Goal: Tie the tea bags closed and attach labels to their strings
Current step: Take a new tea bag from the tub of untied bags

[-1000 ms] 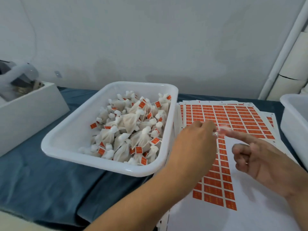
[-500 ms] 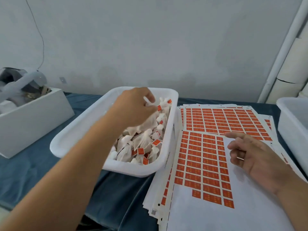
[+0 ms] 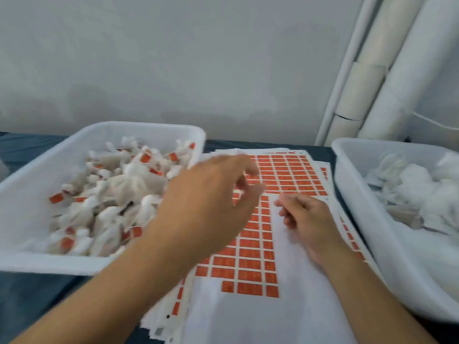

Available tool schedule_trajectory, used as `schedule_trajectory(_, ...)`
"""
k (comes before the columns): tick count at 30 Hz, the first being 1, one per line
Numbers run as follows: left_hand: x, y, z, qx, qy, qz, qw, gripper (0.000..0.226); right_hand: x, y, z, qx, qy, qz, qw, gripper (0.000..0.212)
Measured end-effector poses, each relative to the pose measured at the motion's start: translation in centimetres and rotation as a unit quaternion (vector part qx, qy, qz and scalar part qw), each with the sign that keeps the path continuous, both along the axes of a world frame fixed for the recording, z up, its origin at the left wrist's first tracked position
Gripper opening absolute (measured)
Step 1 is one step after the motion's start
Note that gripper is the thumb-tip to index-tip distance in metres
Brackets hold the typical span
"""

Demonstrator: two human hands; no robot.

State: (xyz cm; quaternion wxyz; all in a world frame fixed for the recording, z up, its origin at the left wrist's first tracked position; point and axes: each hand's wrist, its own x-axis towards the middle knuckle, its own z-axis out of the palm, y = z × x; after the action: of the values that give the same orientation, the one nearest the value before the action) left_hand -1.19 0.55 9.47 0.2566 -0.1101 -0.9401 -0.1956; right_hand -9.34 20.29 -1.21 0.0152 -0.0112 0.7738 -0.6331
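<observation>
A table covered in dark blue cloth (image 3: 37, 301) runs along a pale wall, with white pipes (image 3: 367, 78) standing in the right corner. On the left sits a large white tray (image 3: 154, 129) heaped with tied tea bags (image 3: 119, 194), many carrying small orange labels. At the right edge stands a second white tub (image 3: 360, 194) holding white, unlabelled bags (image 3: 422, 189), too blurred to make out singly. Between the two containers lies a stack of label sheets (image 3: 248, 259); the top sheet has orange stickers on its left part and bare white backing on its right and lower part. The left hand (image 3: 206, 202) hangs blurred above the sheets, just beside the tray's right wall, its fingers loosely curved and spread, holding nothing visible. The right hand (image 3: 308, 219) rests on the bare backing, fingers curled inward with the tips close together near the edge of the orange stickers; whether they pinch a label cannot be told.
</observation>
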Motion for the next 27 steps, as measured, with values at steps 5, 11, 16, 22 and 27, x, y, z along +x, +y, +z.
schedule_trajectory(5,-3.7,3.5,-7.4,0.048,-0.229,-0.070,0.970,0.018,-0.5,0.7,-0.3,-0.021,-0.004,-0.066,0.998,0.021)
schedule_trajectory(11,-6.6,1.0,-12.1,0.146,-0.245,-0.040,0.958,0.041,-0.8,-0.1,0.0,0.026,-0.018,-0.079,0.996,0.034)
schedule_trajectory(16,-6.5,1.3,-12.7,0.155,-0.244,-0.020,0.957,0.030,-1.3,-1.9,2.6,0.128,0.012,-0.031,0.991,0.030)
schedule_trajectory(22,-6.3,1.0,-13.0,0.164,-0.254,-0.038,0.952,0.032,-3.3,-1.0,10.6,0.175,0.184,-0.053,0.966,0.016)
schedule_trajectory(27,-6.2,1.1,-13.2,0.154,-0.250,-0.042,0.955,0.029,-5.7,4.8,15.6,0.254,0.202,-0.136,0.936,0.017)
